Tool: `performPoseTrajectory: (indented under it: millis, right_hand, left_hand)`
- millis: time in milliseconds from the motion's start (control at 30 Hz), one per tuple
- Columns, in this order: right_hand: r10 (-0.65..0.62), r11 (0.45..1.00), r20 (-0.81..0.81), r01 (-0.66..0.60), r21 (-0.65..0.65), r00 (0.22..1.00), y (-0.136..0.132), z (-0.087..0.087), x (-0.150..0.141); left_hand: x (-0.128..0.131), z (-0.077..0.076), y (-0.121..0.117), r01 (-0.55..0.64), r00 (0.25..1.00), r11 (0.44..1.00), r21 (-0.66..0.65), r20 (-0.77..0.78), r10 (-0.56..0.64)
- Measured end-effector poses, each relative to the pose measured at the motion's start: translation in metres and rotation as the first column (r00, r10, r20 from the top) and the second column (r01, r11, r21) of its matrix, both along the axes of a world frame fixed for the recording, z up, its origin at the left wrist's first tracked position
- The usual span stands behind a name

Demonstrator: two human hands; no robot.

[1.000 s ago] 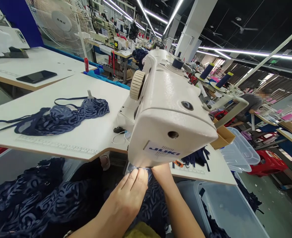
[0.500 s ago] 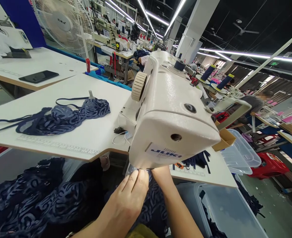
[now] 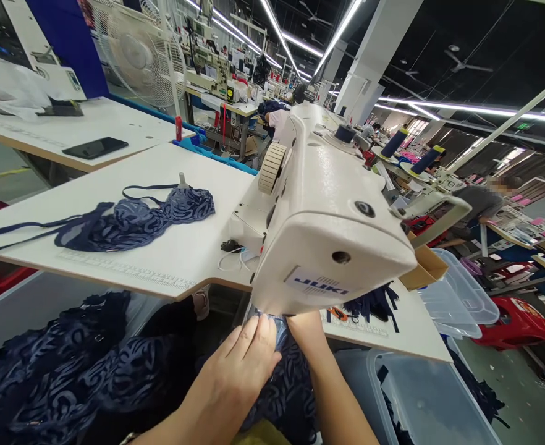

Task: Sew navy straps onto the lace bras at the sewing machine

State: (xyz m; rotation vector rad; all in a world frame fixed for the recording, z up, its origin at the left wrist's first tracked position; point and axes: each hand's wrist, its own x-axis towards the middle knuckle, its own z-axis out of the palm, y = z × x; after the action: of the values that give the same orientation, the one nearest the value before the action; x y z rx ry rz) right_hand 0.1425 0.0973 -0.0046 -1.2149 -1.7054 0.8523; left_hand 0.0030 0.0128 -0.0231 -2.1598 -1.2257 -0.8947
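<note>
My left hand (image 3: 245, 358) is under the near end of a white sewing machine (image 3: 342, 228). Its fingers are pressed together on the edge of a navy patterned bra (image 3: 288, 377), with the thumb at the fabric's near side. The bra hangs down from the fingertips toward my lap. Beside it, my right hand (image 3: 306, 322) reaches beneath the machine head, which hides its fingers. The needle and presser foot are also out of sight. Another navy bra (image 3: 138, 219) lies on the white table (image 3: 170, 272), left of the machine.
A bin of navy bras (image 3: 63, 364) stands below left. At right are orange-handled snips (image 3: 338, 314), navy strips (image 3: 374, 304), a cardboard box (image 3: 423, 266) and a clear plastic bin (image 3: 439, 383). A phone (image 3: 95, 148) lies on the neighbouring table. Other people sit farther off.
The whole view has shifted slightly right. My left thumb now shows apart from the fingers, and more of the blue fabric is visible beside them. My right hand stays under the machine head.
</note>
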Motion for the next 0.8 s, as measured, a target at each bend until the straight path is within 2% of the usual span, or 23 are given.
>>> performPoseTrajectory:
  millis: [167, 300, 433, 600, 800]
  right_hand:
    - [0.013, 1.000, 0.043, -0.014, 0.007, 0.999, 0.001, 0.005, -0.004]
    - [0.009, 1.000, 0.045, -0.010, 0.021, 0.999, -0.001, 0.006, -0.006]
    - [0.008, 0.999, 0.068, -0.011, 0.044, 0.998, -0.005, 0.002, -0.004]
    - [-0.019, 0.999, 0.059, 0.017, 0.034, 0.998, -0.006, -0.004, -0.001]
    - [-0.044, 0.994, 0.073, 0.036, 0.099, 0.996, -0.001, -0.004, -0.003]
  left_hand:
    - [-0.001, -0.006, 0.001, 0.034, 0.999, 0.999, 0.021, 0.013, -0.035]
    - [-0.006, 0.000, 0.000, 0.081, 0.996, 0.997, -0.007, -0.048, -0.082]
    - [-0.007, 0.007, 0.000, 0.118, 0.992, 0.993, -0.007, -0.037, -0.118]
    - [-0.006, 0.011, 0.003, 0.115, 0.993, 0.993, 0.003, -0.024, -0.115]
    - [-0.005, 0.011, 0.006, 0.099, 0.994, 0.994, -0.049, -0.032, -0.100]
